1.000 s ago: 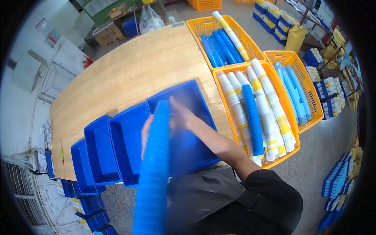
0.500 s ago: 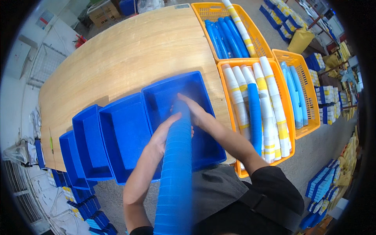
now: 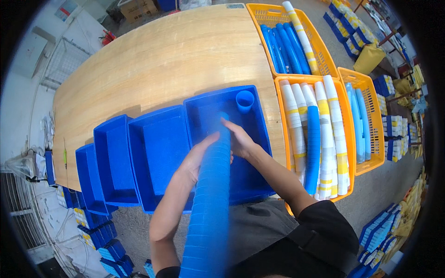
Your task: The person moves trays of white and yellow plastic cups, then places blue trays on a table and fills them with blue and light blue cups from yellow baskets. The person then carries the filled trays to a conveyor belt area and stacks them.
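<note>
A long stack of nested blue cups [image 3: 208, 194] slants up from the lower edge, its far end over the rightmost blue bin [image 3: 252, 183]. My left hand [image 3: 198, 155] wraps round the stack from the left, its thumb on top. From the right, my right hand [image 3: 238, 141] closes round the stack near its far end, the lower fingers partly hidden behind it. In that bin's far right corner stands a single blue cup [image 3: 244, 103], its mouth showing. Motion blurs the tip of the stack slightly.
More blue bins [image 3: 160, 157] stand in a row to the left along the wooden table's near edge [image 3: 139, 60]. Right of the table, orange crates [image 3: 351, 190] hold stacks of white, yellow-banded and blue cups. Filled blue boxes [image 3: 95, 234] line the floor at lower left.
A single blue cup now stands in the far right corner of the rightmost bin. Both hands still hold the stack, and the view has shifted slightly.
</note>
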